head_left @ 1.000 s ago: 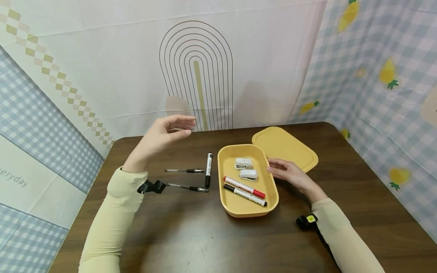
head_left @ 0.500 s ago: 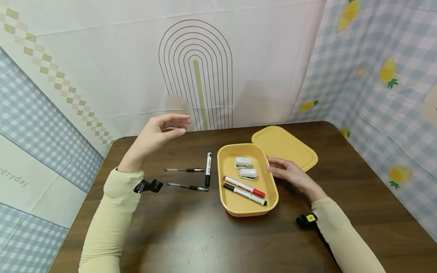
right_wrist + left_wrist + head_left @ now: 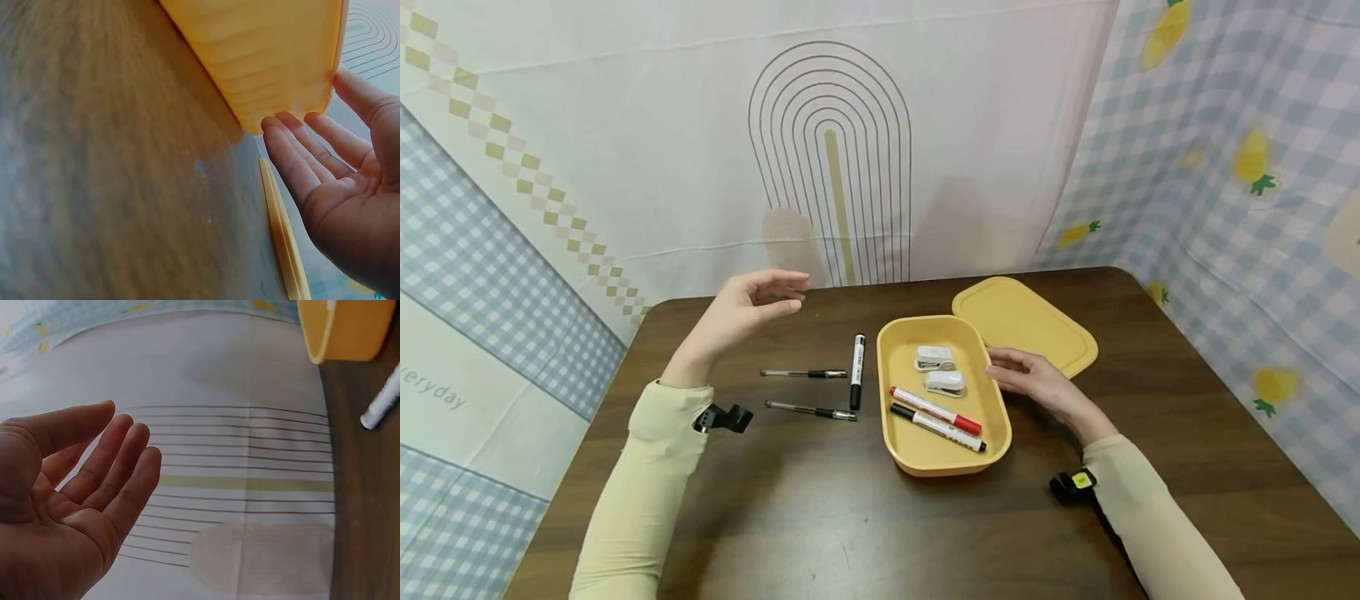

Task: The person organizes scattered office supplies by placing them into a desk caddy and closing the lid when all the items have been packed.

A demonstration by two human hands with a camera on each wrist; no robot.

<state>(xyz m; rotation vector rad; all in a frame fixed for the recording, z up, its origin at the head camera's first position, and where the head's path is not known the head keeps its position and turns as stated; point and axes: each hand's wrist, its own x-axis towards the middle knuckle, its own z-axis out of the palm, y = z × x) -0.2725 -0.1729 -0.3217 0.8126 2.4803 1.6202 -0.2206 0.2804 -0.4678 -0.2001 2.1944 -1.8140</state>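
My left hand (image 3: 737, 315) is raised in the air over the left of the table with nothing in it, its fingers loosely bent in the left wrist view. Below and right of it lie two clear pens with black grips, the far pen (image 3: 803, 374) and the near pen (image 3: 811, 411), and a black-capped marker (image 3: 857, 372). My right hand (image 3: 1047, 388) rests its fingertips against the right side of a yellow box (image 3: 925, 462), thumb at the rim. Inside are two white mini staplers (image 3: 933, 358), a red marker (image 3: 936, 410) and a black marker (image 3: 938, 427).
The yellow lid (image 3: 1026, 325) lies flat behind and right of the box, close to the right hand. A patterned cloth (image 3: 1000, 125) hangs along the table's back edge and sides. The brown table (image 3: 820, 517) extends in front of the box.
My left hand has drifted slightly left and come down a little. The right hand, box, pens and markers stay where they were.
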